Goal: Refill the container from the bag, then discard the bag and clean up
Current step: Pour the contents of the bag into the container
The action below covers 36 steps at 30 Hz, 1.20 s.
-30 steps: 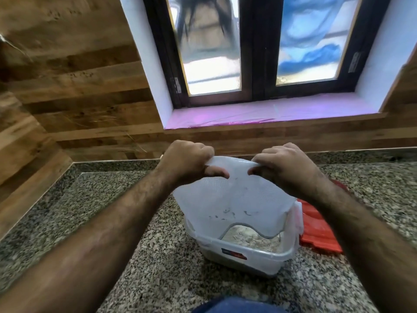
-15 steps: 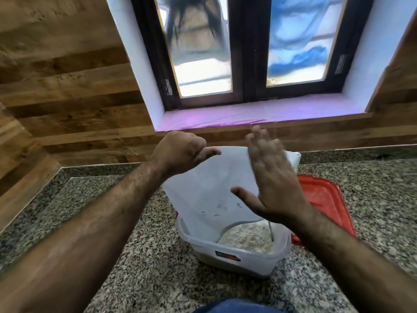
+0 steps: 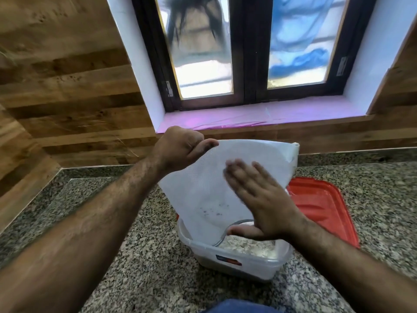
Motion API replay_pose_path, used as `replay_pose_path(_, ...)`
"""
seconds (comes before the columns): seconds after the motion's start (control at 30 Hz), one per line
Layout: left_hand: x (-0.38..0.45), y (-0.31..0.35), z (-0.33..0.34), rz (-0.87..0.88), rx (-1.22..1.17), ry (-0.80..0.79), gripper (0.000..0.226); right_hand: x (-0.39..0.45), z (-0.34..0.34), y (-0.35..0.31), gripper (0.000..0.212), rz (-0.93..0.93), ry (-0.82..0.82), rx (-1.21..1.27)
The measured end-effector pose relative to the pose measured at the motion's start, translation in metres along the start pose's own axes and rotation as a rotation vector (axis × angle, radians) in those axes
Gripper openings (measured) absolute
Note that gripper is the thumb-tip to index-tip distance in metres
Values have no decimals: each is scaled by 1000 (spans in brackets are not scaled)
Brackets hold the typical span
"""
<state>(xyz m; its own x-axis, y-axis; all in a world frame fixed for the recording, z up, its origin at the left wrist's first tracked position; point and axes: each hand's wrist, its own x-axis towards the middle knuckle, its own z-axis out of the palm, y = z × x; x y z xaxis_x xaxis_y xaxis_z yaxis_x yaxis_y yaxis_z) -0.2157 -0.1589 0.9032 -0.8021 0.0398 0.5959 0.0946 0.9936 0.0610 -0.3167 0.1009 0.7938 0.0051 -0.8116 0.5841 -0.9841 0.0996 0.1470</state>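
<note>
Your left hand (image 3: 178,146) pinches the upturned bag (image 3: 203,184) by its top corner above the container (image 3: 243,260) on the granite counter (image 3: 135,263); your right hand (image 3: 259,199), fingers straight and spread, lies flat against the bag's near face. A red lid (image 3: 325,206) lies behind the container, below the window (image 3: 248,53).

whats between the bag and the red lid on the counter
Nothing separate in the head view: the white bag, its mouth down in the clear container, overlaps the red lid lying behind it.

Left hand (image 3: 178,147) pinching upended white bag (image 3: 203,186) over container (image 3: 248,265) — right hand (image 3: 264,204) flat against bag, red lid (image 3: 325,204) behind
</note>
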Motion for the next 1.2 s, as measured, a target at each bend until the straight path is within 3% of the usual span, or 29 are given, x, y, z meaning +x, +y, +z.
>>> replay_pose_path(0.13,3,0,1,-27,-33,-14,75,-7,15,-13,84,-153,52,4)
replay_pose_path(0.23,5,-1,2,-32,-28,-21,70,-8,24,-19,75,-135,-41,45)
replay_pose_path(0.33,6,-1,3,-24,-45,-21,75,-10,28,-17,60,-146,111,10)
replay_pose_path(0.43,5,-2,2,-12,-18,-5,70,-7,19,-12,85,-23,417,-79)
replay_pose_path(0.5,5,-2,1,-9,-14,-4,69,0,11,-5,100,133,504,-131)
replay_pose_path(0.63,3,-3,4,-17,-31,-35,63,14,-3,14,108,375,191,-78)
replay_pose_path(0.77,2,-3,6,-32,-65,-38,66,16,-16,20,112,415,305,-88)
replay_pose_path(0.87,3,-2,2,-38,-44,-27,67,21,-20,20,113,376,58,-40)
replay_pose_path(0.9,3,-1,1,-26,-24,-39,64,21,-19,19,111,381,42,-48)
replay_pose_path(1.07,-2,-3,-3,-49,-22,-7,68,24,-16,22,111,439,39,-40)
replay_pose_path(1.2,-12,-8,-16,-106,-73,85,62,24,-15,24,113,558,233,-57)
